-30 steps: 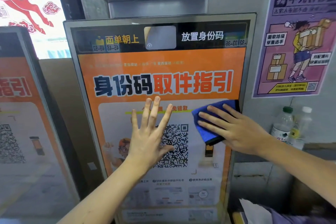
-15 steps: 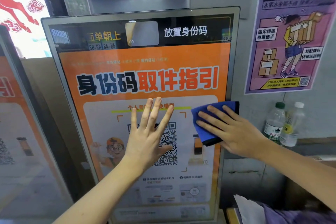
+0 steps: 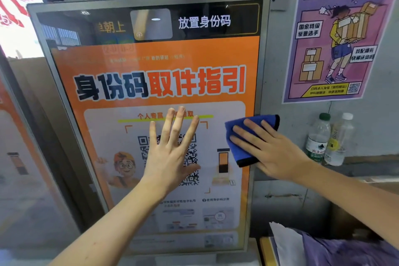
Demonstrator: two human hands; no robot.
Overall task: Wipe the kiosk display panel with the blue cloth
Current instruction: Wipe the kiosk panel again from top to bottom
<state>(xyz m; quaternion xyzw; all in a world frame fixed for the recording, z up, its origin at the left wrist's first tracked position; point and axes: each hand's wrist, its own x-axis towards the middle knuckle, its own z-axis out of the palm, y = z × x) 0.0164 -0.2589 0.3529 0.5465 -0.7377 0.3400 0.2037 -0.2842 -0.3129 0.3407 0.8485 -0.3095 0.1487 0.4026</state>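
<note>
Backdrop: grey wall (image 3: 280,49) behind an upright kiosk, a purple poster (image 3: 336,32) stuck up to the right, and two bottles (image 3: 328,140) standing on a ledge just below it.
Panel: the big orange panel (image 3: 151,60) fills the middle of the view, tilted a touch, with a QR code at its centre and glare across its top strip.
Cloth: the blue cloth (image 3: 244,136) sits folded on the panel's right edge, about mid-height, with its far corner lapping over the frame onto the wall side.
Right hand: the right hand (image 3: 269,153) lies flat on the cloth, fingers straight and spread, pressing it to the glass and not clenched round it.
Left hand: the left hand (image 3: 170,153) is splayed over the QR code, palm toward the screen, holding nothing; whether it actually touches the glass, I cannot tell.
Done: hard to call, since no wet streaks or clean bands show anywhere on the glass.
Left: plenty, by my reckoning, because the cloth covers only a small patch at the right edge, while the top strip, the headline, the left half and the bottom all lie away from it.
Stage: mid-wipe at best, and I would judge it closer to the start.
</note>
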